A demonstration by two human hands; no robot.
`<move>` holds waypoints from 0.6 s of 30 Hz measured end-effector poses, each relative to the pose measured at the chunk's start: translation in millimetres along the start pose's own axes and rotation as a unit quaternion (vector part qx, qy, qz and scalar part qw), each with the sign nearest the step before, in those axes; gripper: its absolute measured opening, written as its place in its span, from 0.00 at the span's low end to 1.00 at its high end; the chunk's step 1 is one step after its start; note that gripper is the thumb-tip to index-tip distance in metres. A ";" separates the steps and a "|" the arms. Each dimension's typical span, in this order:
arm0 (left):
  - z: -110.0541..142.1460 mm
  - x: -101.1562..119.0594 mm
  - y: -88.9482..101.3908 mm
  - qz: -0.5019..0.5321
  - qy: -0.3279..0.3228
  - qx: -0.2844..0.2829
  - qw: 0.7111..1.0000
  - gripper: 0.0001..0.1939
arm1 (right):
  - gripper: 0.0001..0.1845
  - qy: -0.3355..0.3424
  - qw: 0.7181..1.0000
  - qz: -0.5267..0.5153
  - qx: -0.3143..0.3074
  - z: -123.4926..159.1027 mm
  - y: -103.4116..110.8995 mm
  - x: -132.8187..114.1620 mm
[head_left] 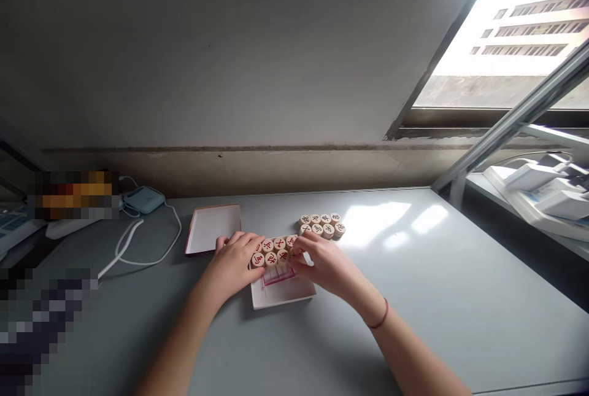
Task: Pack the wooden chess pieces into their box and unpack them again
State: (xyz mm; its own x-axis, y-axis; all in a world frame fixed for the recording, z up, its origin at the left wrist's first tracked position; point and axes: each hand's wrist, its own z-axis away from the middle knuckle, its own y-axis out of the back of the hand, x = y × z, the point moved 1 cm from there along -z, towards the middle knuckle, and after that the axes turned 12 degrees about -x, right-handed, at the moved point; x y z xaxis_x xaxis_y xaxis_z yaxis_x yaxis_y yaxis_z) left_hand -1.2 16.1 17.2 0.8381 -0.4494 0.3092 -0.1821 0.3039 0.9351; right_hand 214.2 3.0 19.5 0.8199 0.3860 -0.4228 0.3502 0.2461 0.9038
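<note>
An open shallow white box (283,291) lies on the grey table in front of me, with several round wooden chess pieces with red characters (271,252) packed in its far half. My left hand (234,261) rests on the box's left edge, fingers curled against the pieces. My right hand (322,261) is at the right end of the rows, its fingertips pinched on a piece there. A loose cluster of several more wooden pieces with dark characters (322,225) sits on the table just beyond my right hand.
The box lid (214,227), white inside with a red rim, lies to the left. A white cable (138,248) and a small blue device (143,199) are at the far left. A wall and window frame (506,120) stand behind the table. Stacked white equipment (538,190) sits right.
</note>
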 end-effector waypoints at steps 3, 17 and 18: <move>1.2 1.4 2.7 0.010 -0.010 0.007 1.000 0.27 | 0.05 -0.061 0.996 -0.019 0.061 -11.3 14.1 6.0; 2.9 -2.4 13.4 0.028 -0.025 0.068 0.997 0.19 | 0.13 -0.233 0.964 0.102 -0.077 -75.0 18.1 17.7; 2.6 -2.2 13.7 0.029 -0.025 0.072 0.997 0.18 | 0.12 -0.235 0.963 0.104 -0.076 -75.0 19.7 17.7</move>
State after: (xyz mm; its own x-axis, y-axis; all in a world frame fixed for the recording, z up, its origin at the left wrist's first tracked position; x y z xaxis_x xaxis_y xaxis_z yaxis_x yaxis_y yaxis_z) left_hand -6.9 19.1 29.7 0.7973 -0.4776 0.3692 -0.3056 0.2082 0.9291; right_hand 201.6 81.4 24.8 0.9922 0.0043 -0.1248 0.1155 0.3483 0.9302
